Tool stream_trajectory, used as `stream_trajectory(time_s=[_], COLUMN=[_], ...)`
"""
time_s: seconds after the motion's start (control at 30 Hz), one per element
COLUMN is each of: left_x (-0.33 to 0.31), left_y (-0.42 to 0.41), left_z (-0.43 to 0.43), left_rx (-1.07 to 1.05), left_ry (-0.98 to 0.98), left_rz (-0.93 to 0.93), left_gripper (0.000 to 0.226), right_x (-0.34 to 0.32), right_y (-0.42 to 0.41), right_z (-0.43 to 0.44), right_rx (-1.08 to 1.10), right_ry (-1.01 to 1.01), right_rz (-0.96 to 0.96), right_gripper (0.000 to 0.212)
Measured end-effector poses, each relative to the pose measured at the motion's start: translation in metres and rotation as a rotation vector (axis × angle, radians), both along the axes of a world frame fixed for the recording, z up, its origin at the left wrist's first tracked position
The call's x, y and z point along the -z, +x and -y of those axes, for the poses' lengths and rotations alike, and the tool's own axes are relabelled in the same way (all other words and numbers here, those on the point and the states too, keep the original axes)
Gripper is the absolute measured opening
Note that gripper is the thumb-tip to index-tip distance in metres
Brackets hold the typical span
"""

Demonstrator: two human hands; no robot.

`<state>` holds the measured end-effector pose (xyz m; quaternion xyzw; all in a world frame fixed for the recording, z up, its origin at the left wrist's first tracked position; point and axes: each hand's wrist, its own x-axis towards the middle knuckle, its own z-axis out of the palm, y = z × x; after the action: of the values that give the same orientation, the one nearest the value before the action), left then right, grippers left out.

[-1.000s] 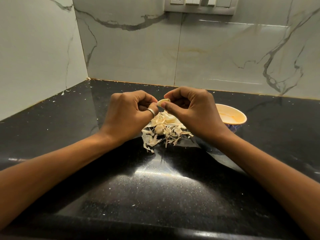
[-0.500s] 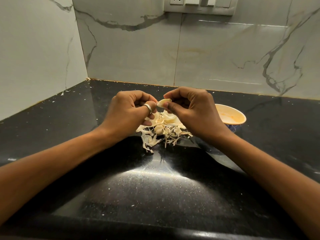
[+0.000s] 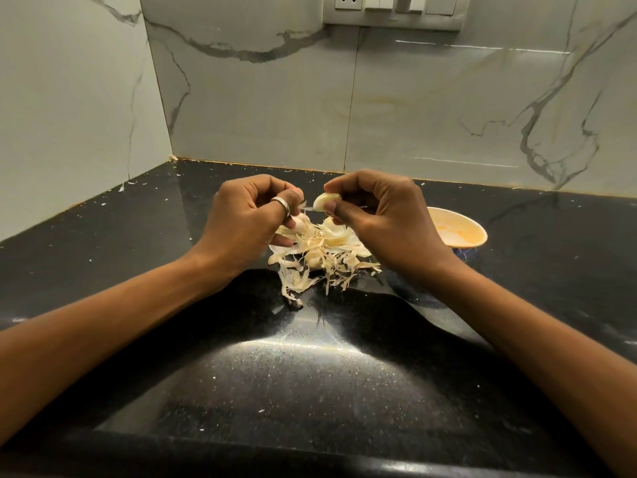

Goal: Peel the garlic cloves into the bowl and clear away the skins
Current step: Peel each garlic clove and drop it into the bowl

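My right hand [image 3: 382,219] pinches a pale garlic clove [image 3: 324,201] between thumb and forefinger, just above the heap of dry skins [image 3: 320,260] on the black counter. My left hand [image 3: 246,220], with a ring on one finger, has its fingers curled round a piece of skin or clove [image 3: 299,220] at the left side of the heap. A gap separates the two hands. At least one unpeeled clove [image 3: 313,258] lies among the skins. The bowl [image 3: 462,229], pale inside, stands to the right behind my right wrist, partly hidden.
The black counter [image 3: 310,374] runs into a corner of marble walls on the left and behind. Small skin flakes [image 3: 131,183] lie scattered near the left wall. A socket and switch panel [image 3: 396,10] sits high on the back wall.
My hands have drawn apart: the left one moved down and left with a strip of skin, and the clove in my right hand shows more bare surface.
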<state>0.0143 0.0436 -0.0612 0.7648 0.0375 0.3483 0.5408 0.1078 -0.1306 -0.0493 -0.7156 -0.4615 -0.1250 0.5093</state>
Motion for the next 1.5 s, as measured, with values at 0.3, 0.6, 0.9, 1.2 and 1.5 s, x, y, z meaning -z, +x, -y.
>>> stream_trajectory(time_s=[0.3, 0.6, 0.9, 1.2, 1.5], left_x=[0.0034, 0.003, 0.001, 0.0004, -0.0005], left_y=[-0.004, -0.0053, -0.0075, -0.0067, -0.0063], left_z=[0.0038, 0.0013, 0.0032, 0.0033, -0.0007], left_rx=[-0.122, -0.162, -0.208, -0.198, -0.225], left_ry=[0.614, 0.712, 0.734, 0.701, 0.596], left_rz=[0.23, 0.244, 0.254, 0.215, 0.186], left_gripper=[0.023, 0.023, 0.016, 0.015, 0.011], right_x=[0.0015, 0.0029, 0.0053, 0.0063, 0.0003], right_y=[-0.0026, -0.0036, -0.0025, -0.0039, -0.0028], right_z=[-0.0007, -0.003, -0.004, -0.0055, 0.0002], right_rx=[0.007, 0.015, 0.014, 0.012, 0.028], right_ry=[-0.012, -0.041, -0.045, -0.03, 0.008], right_rz=[0.07, 0.209, 0.245, 0.193, 0.077], right_gripper=[0.019, 0.018, 0.017, 0.017, 0.02])
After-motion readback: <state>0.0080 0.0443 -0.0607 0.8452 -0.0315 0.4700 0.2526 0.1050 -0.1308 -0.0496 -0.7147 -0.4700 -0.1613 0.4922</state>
